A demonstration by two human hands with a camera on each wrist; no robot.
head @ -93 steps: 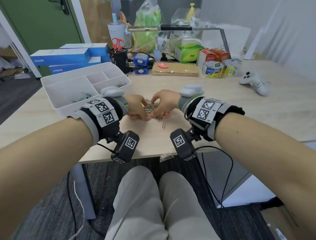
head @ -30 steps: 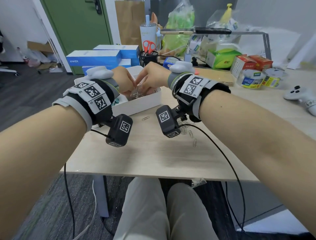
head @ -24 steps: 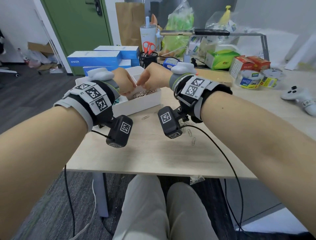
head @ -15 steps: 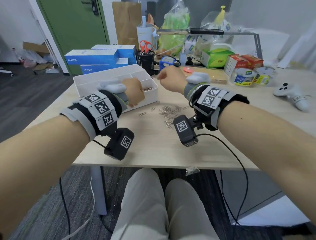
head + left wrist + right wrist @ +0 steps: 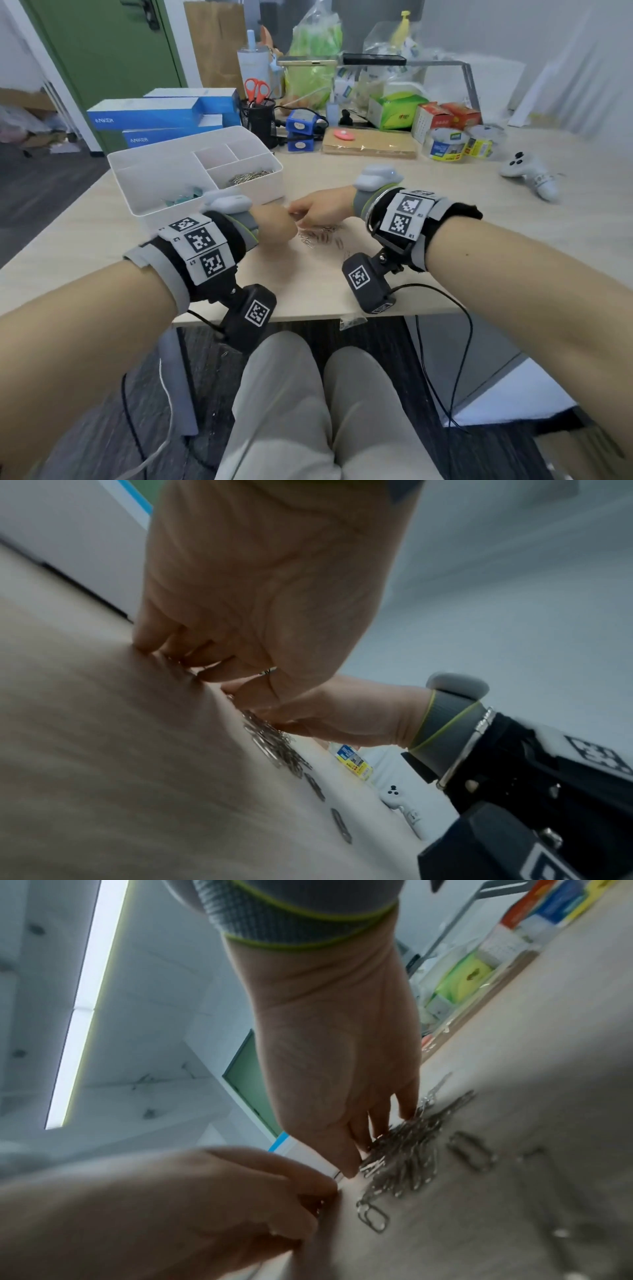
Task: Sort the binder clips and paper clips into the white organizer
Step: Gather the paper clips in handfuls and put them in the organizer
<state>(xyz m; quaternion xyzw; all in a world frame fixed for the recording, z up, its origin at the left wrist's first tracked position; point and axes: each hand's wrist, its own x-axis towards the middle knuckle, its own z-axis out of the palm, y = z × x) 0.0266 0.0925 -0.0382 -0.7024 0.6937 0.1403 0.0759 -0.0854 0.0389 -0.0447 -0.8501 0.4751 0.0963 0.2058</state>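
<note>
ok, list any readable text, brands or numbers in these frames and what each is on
"ANKER": upper blue box, on its side.
"ANKER": lower blue box, on its side.
"R1": right wrist marker band, small.
Tape rolls, green carton, red boxes, small blue boxes: print too blurred to read.
Left wrist marker band: small characters, unreadable.

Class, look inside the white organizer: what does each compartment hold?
In the white organizer, silver paper clips fill the front right compartment; teal binder clips lie in the large left one. The left wrist device hides part of it.
</note>
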